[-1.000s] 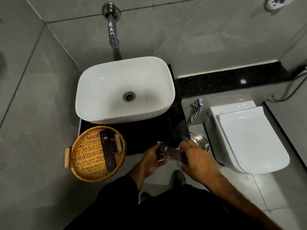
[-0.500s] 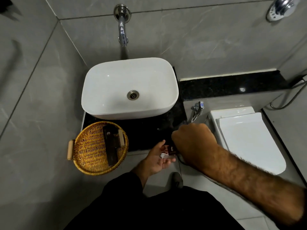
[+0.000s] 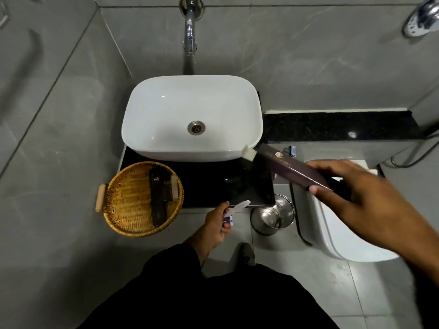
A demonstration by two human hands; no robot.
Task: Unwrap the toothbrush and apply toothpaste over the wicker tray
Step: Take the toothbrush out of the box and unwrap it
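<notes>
While right hand (image 3: 356, 198) grips dark box (image 3: 292, 168), left hand (image 3: 216, 225) holds toothbrush (image 3: 237, 207); bin (image 3: 273, 216) beside, wicker tray (image 3: 114, 210) left.

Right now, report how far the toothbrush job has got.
Done: the dark box is open and held up in the right hand. In hand: the left hand holds a white toothbrush, apparently wrapped, plus a small tube. Left: unwrapping it and applying paste over the wicker tray.
</notes>
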